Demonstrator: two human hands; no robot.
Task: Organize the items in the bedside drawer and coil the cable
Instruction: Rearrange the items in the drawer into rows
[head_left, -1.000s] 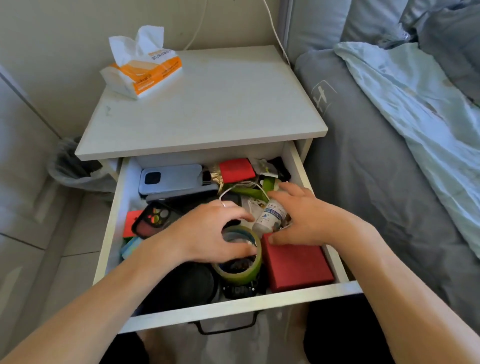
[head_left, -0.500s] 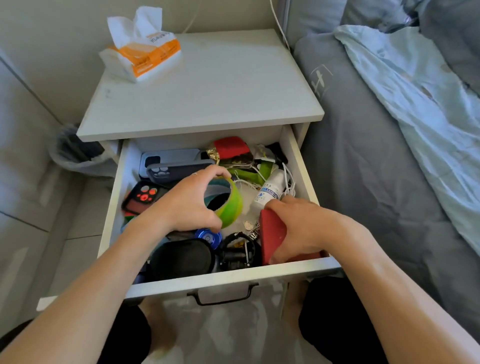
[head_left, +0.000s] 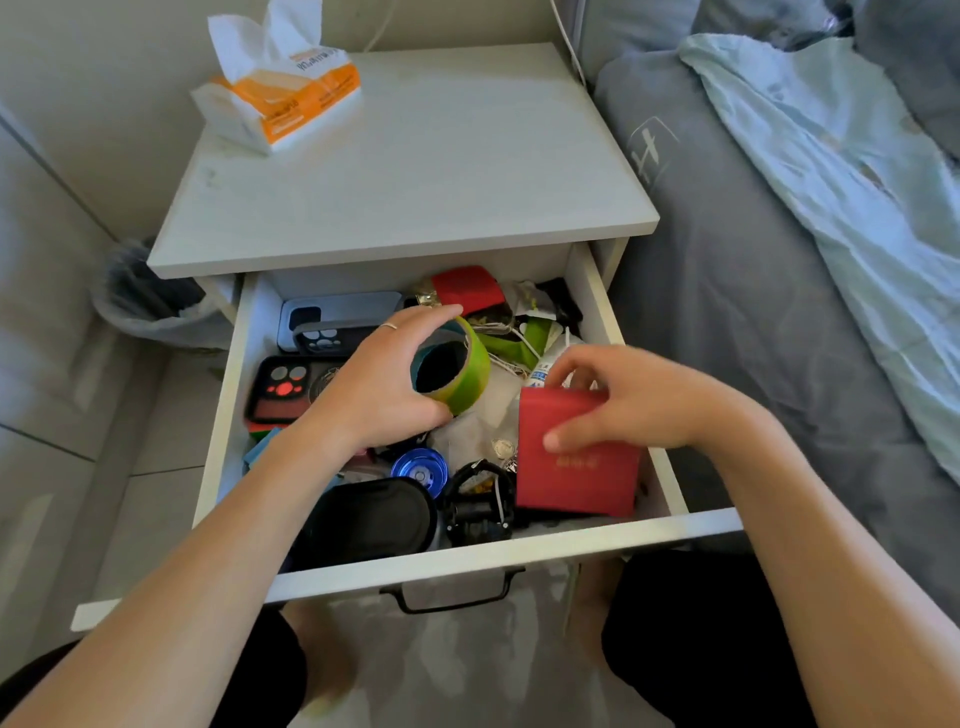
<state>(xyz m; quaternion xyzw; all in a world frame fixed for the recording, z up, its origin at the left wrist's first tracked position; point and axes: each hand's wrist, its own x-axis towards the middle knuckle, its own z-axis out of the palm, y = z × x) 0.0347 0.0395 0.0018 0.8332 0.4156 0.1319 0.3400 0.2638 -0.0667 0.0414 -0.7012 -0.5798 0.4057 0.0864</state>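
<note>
At frame centre, we note left hand (head_left: 382, 387) clamped on tape roll (head_left: 457, 366), right hand (head_left: 631, 402) pinching tilted red box (head_left: 576, 454); the box may slip onto clutter in the drawer (head_left: 223, 415).

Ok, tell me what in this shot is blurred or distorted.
Head view: the right hand is motion-blurred over the red box; the left hand and tape roll look sharper; wide-angle bending curves the drawer front.

the drawer (head_left: 234, 415) is packed edge to edge; phone cases (head_left: 332, 332) fill the back left; a black case (head_left: 371, 519) and black clip (head_left: 480, 501) block the front; the nightstand top (head_left: 415, 171) lies bare beside a tissue pack (head_left: 280, 93)
</note>
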